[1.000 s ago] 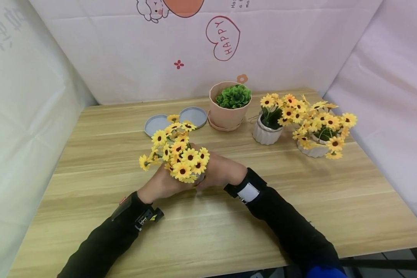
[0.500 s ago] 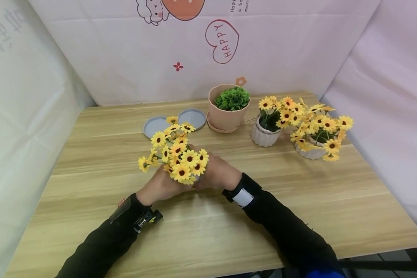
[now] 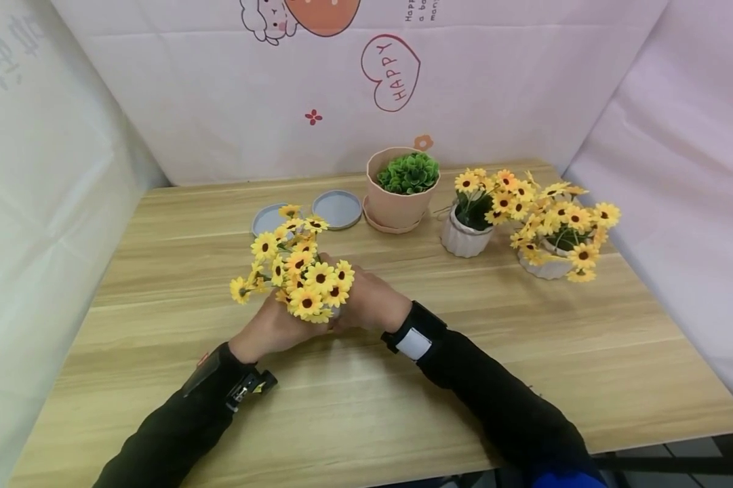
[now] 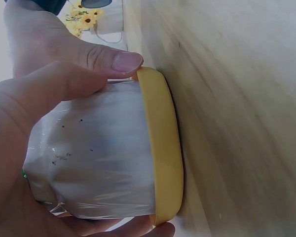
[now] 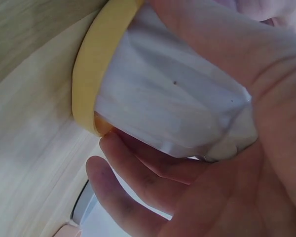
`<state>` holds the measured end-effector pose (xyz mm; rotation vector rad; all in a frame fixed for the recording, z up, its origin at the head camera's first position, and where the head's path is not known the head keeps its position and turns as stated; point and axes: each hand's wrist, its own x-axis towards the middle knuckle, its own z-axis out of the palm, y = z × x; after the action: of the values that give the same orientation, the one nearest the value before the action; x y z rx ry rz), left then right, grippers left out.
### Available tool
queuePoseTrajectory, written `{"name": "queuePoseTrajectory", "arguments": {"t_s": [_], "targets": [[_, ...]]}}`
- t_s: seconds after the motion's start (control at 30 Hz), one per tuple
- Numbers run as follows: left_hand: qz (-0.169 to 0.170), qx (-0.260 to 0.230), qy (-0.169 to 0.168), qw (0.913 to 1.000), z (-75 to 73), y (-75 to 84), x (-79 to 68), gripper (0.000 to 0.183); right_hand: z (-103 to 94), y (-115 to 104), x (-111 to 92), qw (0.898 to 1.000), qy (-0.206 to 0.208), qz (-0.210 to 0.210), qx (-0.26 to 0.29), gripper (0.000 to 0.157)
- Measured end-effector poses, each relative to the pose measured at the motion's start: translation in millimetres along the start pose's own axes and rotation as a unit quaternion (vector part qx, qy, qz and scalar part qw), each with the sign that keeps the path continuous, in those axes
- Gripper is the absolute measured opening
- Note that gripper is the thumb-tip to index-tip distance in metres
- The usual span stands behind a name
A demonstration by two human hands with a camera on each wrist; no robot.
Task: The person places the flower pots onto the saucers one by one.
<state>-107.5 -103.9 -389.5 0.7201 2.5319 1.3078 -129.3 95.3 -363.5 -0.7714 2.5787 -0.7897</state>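
Both hands grip one whitish flower pot (image 4: 103,153) from opposite sides. My left hand (image 3: 281,329) curls round its left side, and my right hand (image 3: 369,298) round its right. Yellow daisy-like flowers (image 3: 305,271) stand up from the pot and hide most of it in the head view. Under the pot sits a shallow yellow saucer (image 4: 165,148), close on the wooden table. In the left wrist view the left thumb reaches the saucer's rim. The right fingertips come up to the saucer's edge in the right wrist view.
Two grey-blue saucers (image 3: 337,209) lie behind the flowers, one partly covered by them. A pink pot (image 3: 399,207) with a green plant stands at the back on a pink saucer. Further right are two white pots (image 3: 466,237) of yellow flowers. White cloth walls surround the wooden table (image 3: 159,305).
Over the last half second, both hands and the flower pot have shifted a little to the left. The grip looks the same, and the other pots stay put.
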Motion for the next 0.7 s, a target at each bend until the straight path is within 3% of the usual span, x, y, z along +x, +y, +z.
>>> {"name": "queuePoseTrajectory", "arguments": {"t_s": [0.3, 0.6, 0.7], "targets": [[0.0, 0.02, 0.015, 0.9997, -9.5, -7.5, -9.2, 0.081, 7.0, -12, 13, 1.0, 0.0, -0.005, -0.021, 0.116], [0.0, 0.056, 0.029, 0.998, -21.2, -14.2, -18.4, 0.08, 14.2, -25, 26, 0.998, -0.011, -0.009, -0.053, 0.119], [-0.006, 0.049, 0.032, 0.9983, -25.3, -17.2, -22.7, 0.082, 16.1, -30, 30, 0.998, -0.011, -0.012, -0.06, 0.116]]}}
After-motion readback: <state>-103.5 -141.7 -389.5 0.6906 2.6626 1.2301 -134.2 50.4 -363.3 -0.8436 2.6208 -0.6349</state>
